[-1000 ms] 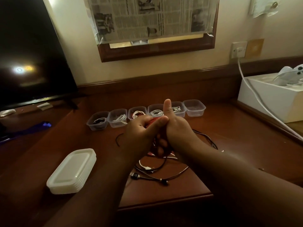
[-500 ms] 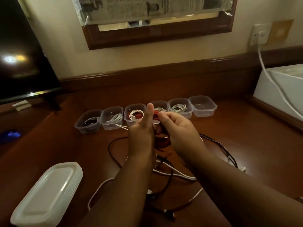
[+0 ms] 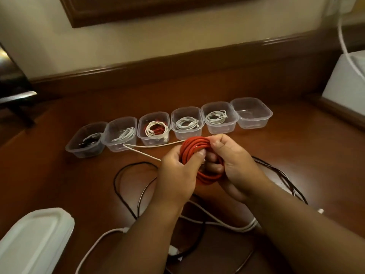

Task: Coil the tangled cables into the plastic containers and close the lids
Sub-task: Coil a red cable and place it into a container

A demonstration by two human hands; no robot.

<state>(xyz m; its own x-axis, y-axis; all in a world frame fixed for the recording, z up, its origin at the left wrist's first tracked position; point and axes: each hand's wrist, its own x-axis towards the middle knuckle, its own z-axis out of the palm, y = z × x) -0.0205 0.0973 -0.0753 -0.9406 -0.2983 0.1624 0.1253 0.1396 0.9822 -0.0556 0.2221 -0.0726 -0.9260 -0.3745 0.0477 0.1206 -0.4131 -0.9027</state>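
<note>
A coiled red cable [image 3: 192,148] is held above the wooden desk between both hands. My left hand [image 3: 178,173] pinches its left side with thumb over the loops. My right hand [image 3: 235,165] grips the right side, fingers curled through the coil. Behind the hands stands a row of several clear plastic containers [image 3: 189,123]; most hold coiled cables, and the rightmost container [image 3: 251,113] holds none. Loose black cables [image 3: 126,196] and white cables [image 3: 227,224] lie tangled on the desk under my arms. A stack of white lids [image 3: 33,240] sits at the lower left.
A white box [image 3: 347,86] stands at the right with a white cord [image 3: 344,44] running up the wall. A dark TV stand [image 3: 13,95] is at the far left. A loose white cable [image 3: 142,150] trails in front of the containers.
The view has tilted down and moved closer to the desk. The red coil is now plainly showing between the hands, held lower and nearer the container row.
</note>
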